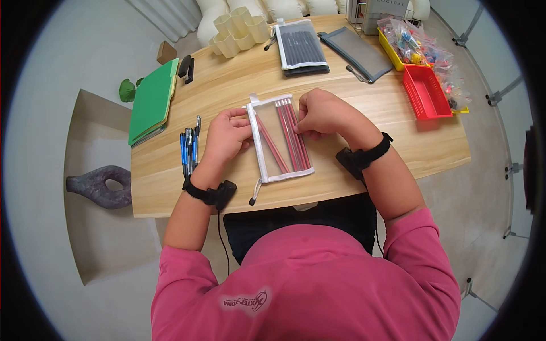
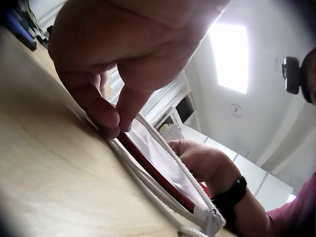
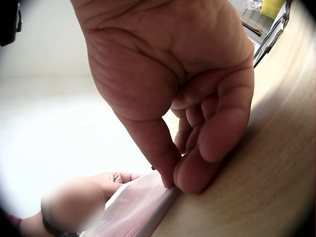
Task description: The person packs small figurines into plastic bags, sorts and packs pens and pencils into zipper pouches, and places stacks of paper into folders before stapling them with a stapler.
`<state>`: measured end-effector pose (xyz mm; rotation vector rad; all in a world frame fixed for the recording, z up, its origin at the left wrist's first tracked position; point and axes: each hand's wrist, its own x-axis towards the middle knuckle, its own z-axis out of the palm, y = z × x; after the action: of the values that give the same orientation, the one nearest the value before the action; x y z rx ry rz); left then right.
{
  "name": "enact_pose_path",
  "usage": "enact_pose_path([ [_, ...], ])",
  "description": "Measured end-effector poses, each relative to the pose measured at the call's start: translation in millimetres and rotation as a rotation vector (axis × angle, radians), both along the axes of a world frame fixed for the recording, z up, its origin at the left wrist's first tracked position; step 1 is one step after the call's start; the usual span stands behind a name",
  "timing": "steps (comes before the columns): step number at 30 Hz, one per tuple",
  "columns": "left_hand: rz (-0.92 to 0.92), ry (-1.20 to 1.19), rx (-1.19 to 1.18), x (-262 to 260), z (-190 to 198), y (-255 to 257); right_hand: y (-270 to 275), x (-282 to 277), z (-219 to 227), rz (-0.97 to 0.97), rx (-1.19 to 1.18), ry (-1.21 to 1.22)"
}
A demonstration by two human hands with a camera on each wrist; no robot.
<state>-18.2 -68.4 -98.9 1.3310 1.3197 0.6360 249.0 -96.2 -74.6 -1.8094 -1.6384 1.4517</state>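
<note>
A clear mesh zipper pouch [image 1: 272, 132] with white edging lies on the table before me. Several red pencils [image 1: 296, 139] are inside it, most bunched along the right side, with a slanting one or more apart on the left. My left hand [image 1: 226, 136] pinches the pouch's zipper edge, thumb and finger meeting there in the left wrist view beside a dark red pencil [image 2: 158, 170]. The right hand [image 1: 324, 113] pinches the opposite edge between thumb and forefinger, its other fingers curled in the right wrist view. The zipper pull [image 1: 253, 196] hangs at the near left corner.
Blue and black pens [image 1: 189, 146] lie left of the left hand. A green folder [image 1: 153, 102] and black stapler [image 1: 186, 69] sit farther left. Behind are a cream honeycomb holder [image 1: 240, 31], a filled pouch [image 1: 301, 45], a grey pouch [image 1: 358, 52], and a red basket [image 1: 425, 94].
</note>
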Motion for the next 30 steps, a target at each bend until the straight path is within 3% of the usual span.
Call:
enact_pose_path([
  [9,-0.023,-0.080,-0.101,-3,-10,0,-1,1,-3,0.008,0.006,0.017],
  [14,-0.073,0.055,-0.037,3,-3,-2,0,2,-3,0.019,0.005,0.013],
  [20,-0.051,0.083,-0.116,6,-6,9,0,2,-4,0.033,0.020,0.003],
  [30,-0.032,0.074,-0.045,3,-10,7,0,1,-4,0.013,0.014,0.007],
])
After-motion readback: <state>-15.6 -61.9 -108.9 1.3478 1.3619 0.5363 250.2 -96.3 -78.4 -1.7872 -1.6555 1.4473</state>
